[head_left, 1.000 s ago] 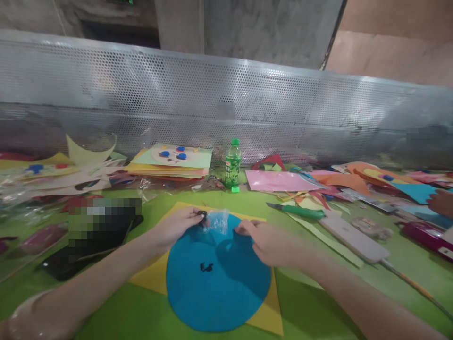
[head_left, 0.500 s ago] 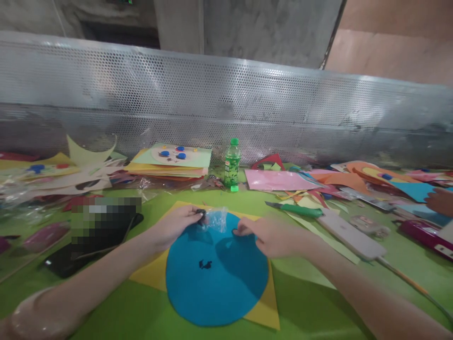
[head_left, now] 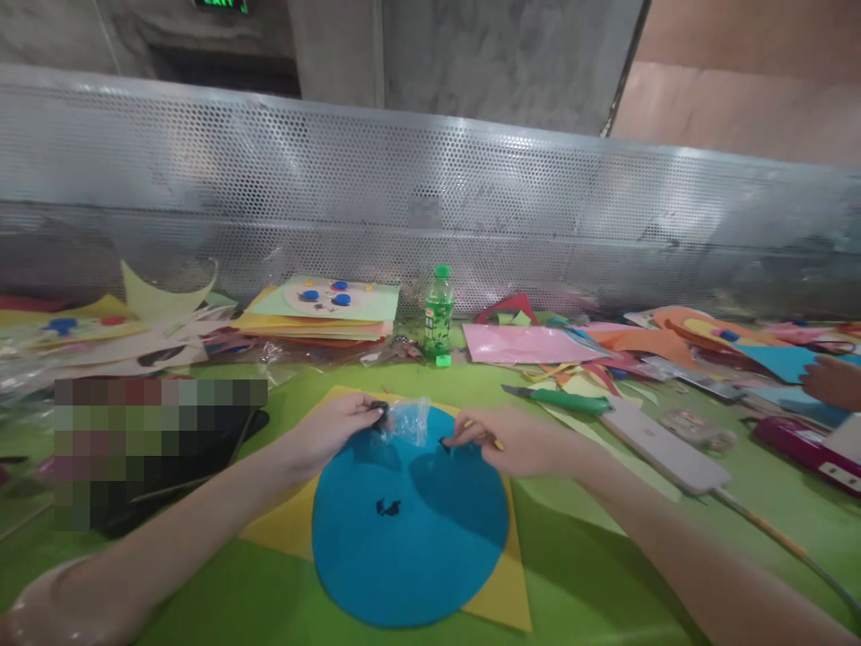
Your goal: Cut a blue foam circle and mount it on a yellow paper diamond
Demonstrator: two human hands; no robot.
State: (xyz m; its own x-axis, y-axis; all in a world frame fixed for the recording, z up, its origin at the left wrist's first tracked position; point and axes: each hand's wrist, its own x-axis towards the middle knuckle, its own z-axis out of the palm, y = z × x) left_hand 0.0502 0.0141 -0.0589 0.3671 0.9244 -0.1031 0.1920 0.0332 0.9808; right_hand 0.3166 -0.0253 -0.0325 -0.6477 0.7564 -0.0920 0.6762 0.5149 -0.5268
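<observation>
A blue felt disc [head_left: 410,529] lies on a yellow sheet [head_left: 282,525] on the green table. A few small black bits [head_left: 388,508] rest near the disc's middle. My left hand [head_left: 336,428] pinches the black end of a small clear plastic bag [head_left: 410,419] at the disc's far edge. My right hand [head_left: 508,441] is closed in a pinch just right of the bag, with a tiny dark piece at its fingertips.
A green bottle [head_left: 437,318] stands behind the disc beside a stack of coloured sheets [head_left: 323,309]. A green-handled cutter [head_left: 561,401], a white phone [head_left: 663,444] with cable and paper scraps lie to the right. Another person's hand [head_left: 830,381] shows at the far right. A perforated metal panel [head_left: 430,206] runs behind.
My right hand has lifted slightly off the disc and drawn its fingers into a pinch near the bag. My left hand and the bag have stayed put.
</observation>
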